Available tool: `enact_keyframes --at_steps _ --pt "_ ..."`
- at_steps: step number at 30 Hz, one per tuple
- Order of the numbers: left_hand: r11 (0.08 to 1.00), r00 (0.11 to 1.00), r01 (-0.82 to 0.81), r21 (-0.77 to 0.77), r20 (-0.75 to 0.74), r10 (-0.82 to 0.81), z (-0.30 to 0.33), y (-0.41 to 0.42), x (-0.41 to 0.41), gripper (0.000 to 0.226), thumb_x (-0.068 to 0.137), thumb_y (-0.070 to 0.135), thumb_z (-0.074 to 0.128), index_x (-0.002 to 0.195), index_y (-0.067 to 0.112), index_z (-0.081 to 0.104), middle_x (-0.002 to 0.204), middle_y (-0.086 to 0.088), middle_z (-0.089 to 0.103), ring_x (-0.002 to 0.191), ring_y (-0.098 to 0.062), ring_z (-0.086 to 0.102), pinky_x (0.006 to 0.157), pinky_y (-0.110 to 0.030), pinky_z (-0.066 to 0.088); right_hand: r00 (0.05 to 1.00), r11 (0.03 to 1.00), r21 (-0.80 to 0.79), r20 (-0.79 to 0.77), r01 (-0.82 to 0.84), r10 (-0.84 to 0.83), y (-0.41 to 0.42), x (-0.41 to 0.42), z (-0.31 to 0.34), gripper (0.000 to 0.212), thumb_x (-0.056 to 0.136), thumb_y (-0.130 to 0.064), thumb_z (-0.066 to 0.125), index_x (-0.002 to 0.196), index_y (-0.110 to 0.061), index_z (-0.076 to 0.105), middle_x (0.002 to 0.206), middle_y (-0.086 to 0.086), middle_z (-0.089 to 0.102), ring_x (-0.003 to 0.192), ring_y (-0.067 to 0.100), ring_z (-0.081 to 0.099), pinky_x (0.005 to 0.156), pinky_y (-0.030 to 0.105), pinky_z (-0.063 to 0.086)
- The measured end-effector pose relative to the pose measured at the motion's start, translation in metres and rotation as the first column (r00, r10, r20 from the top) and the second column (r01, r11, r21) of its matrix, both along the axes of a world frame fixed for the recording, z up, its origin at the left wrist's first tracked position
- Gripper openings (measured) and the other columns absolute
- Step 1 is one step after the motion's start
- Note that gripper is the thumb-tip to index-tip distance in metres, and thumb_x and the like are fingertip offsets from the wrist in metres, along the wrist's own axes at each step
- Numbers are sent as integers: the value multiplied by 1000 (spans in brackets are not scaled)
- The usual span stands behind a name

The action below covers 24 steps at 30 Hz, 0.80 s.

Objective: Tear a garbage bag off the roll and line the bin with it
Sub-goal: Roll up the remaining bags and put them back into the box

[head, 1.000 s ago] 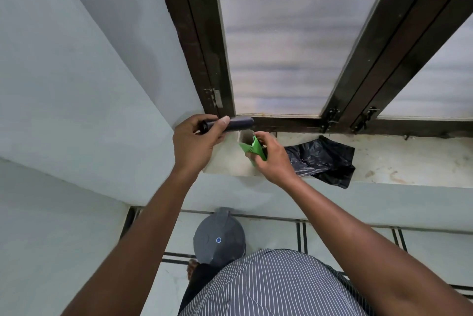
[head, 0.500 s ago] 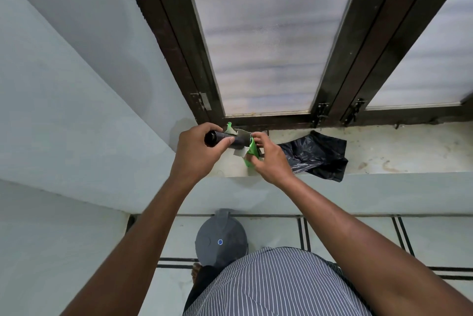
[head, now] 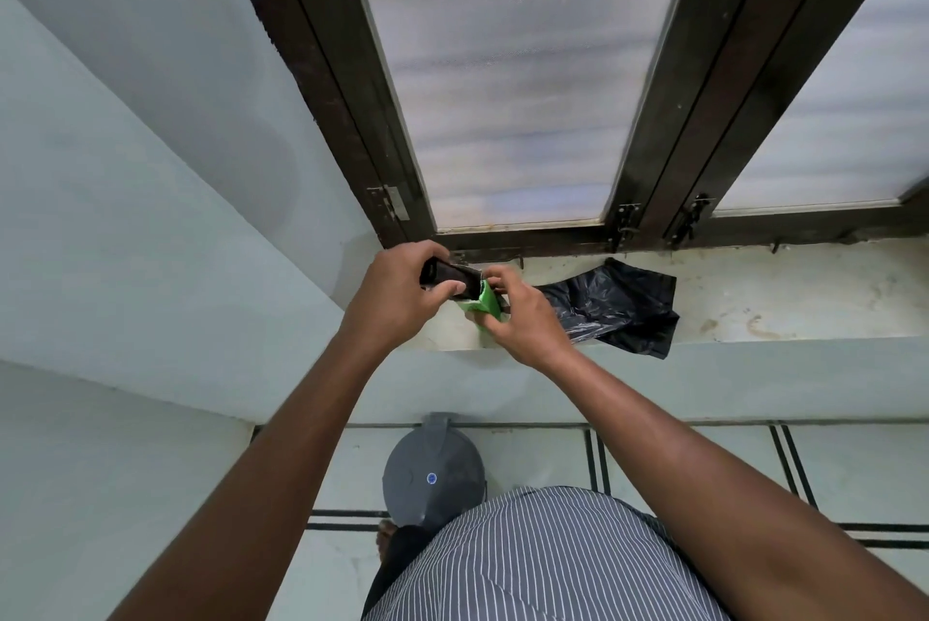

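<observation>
Roll (head: 452, 276), black, half inside green carton (head: 486, 306)

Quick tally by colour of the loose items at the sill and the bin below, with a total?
Black: 2, the bag roll in the left hand and the loose bag on the sill
Green: 1, the box in the right hand
Grey: 1, the lidded bin
Total: 4

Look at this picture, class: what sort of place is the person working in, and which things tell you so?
Probably a room in a home, at a window. A frosted window in a dark frame sits above a stained sill, and a grey lidded bin stands on the tiled floor below.
</observation>
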<state>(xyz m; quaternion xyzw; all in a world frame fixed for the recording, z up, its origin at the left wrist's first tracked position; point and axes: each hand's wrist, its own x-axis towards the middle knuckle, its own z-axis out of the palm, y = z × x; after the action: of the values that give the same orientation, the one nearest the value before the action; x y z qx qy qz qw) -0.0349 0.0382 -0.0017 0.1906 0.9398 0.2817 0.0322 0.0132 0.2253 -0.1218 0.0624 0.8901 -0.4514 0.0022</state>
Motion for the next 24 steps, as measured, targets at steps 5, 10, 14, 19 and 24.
enact_keyframes --at_steps 5,10,14,19,24 --pt "997 997 -59 51 -37 61 -8 7 -3 63 96 33 80 150 19 51 148 -3 54 121 -17 63 97 -25 52 999 998 -33 -4 52 -52 0 -4 1 64 92 -44 87 144 -35 50 135 0 72 117 22 71 97 49 62" --pt "963 919 -265 -39 293 264 -28 13 4 21 104 36 68 111 17 69 94 -3 76 75 -19 77 76 -42 68 993 992 41 -24 120 -119 -5 -6 1 75 86 -53 90 142 -34 43 129 -1 67 105 23 72 84 45 63" --pt "911 837 -382 155 476 270 -46 21 5 32 99 32 76 126 19 62 106 0 73 79 -22 81 80 -47 69 994 981 171 -66 94 -84 -11 -1 -3 84 85 -54 91 144 -33 35 130 -2 65 91 30 74 69 41 56" --pt "881 884 -363 304 410 222 -52 20 -1 26 101 16 75 123 28 67 121 0 70 88 -25 80 68 -34 69 984 959 284 -168 -2 52 -5 5 -8 72 90 -62 82 144 -32 46 132 -2 59 82 26 78 59 35 56" --pt "885 875 -357 300 439 204 -56 15 -8 30 97 6 61 104 25 83 118 9 74 103 -18 75 91 -46 67 986 998 68 -164 19 -8 -4 10 -1 49 95 -57 68 135 -30 57 128 -6 60 81 11 76 69 39 62"
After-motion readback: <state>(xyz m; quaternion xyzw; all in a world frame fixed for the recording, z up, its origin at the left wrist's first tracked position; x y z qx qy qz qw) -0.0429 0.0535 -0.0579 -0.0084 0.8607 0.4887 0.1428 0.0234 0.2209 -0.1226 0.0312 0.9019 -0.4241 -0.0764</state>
